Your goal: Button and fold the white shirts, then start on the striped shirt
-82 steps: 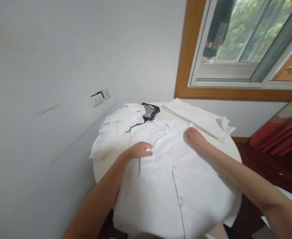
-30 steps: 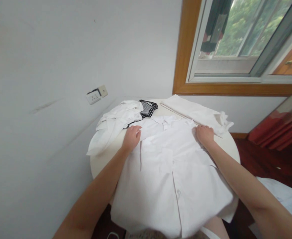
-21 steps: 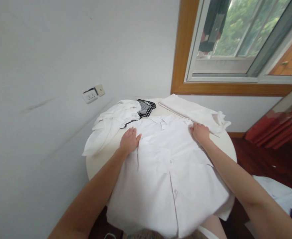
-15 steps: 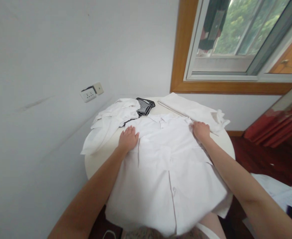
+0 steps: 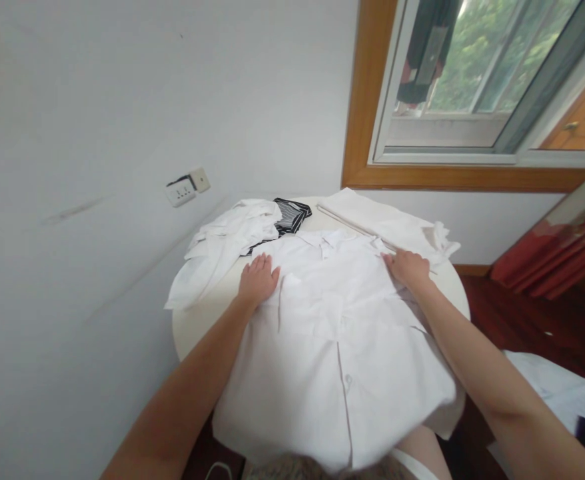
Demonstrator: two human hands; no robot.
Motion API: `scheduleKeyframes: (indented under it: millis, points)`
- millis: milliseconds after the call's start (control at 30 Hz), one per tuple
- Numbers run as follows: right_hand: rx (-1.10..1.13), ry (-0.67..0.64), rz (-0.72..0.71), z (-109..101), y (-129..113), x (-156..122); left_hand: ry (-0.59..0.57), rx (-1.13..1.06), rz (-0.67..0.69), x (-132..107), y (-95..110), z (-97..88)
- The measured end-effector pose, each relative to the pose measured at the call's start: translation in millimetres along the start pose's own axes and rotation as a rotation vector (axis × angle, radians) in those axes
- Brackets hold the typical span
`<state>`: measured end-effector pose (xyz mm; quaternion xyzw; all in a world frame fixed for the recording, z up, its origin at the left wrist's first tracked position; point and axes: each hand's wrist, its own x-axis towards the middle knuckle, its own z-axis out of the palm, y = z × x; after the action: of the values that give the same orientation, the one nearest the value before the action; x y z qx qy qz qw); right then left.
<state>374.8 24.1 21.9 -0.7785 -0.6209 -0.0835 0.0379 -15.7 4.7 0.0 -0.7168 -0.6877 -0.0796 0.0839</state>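
A white button-up shirt (image 5: 317, 373) lies front side up across the round table, collar at the far end and hem hanging over the near edge. My left hand (image 5: 259, 279) rests flat on its left shoulder area, fingers stretched out. At the opposite shoulder, my right hand (image 5: 407, 268) has its fingers curled in on the shirt's edge; the fingertips are partly hidden. Just beyond my right hand is a folded white garment (image 5: 377, 217). A crumpled white garment (image 5: 227, 233) lies past my left hand, next to a black-and-white striped cloth (image 5: 292, 217).
The white round table (image 5: 185, 333) stands against the wall, where a power socket (image 5: 181, 192) is mounted. A wood-framed window (image 5: 352, 133) is at the back right. Red curtain (image 5: 547, 257) hangs at the right, with white cloth (image 5: 562, 387) lower down.
My right hand has shifted slightly to the right at the shirt's shoulder edge. My left hand and the shirt stay nearly as they were.
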Motion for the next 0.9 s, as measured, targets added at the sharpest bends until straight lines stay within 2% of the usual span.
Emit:
scheduleKeyframes:
  millis: [267,433,533,633,900]
  points:
    - [-0.03,-0.009,-0.11,3.1,-4.0,-8.9,0.009,-0.012,-0.007,-1.7,0.7,-0.6]
    - [-0.026,-0.041,-0.087,-2.1,-2.0,-7.3,0.016,-0.006,-0.005,-2.3,0.7,-1.1]
    - [-0.017,-0.064,-0.025,-6.0,-2.8,-11.1,0.006,-0.004,-0.01,-2.1,1.3,-1.5]
    - [-0.031,-0.031,-0.003,-6.6,-6.9,-19.5,0.013,-0.011,-0.008,-1.7,1.2,-0.4]
    - [-0.119,0.047,-0.206,0.3,-3.6,-28.2,-0.018,-0.018,-0.023,-1.1,0.3,-0.3]
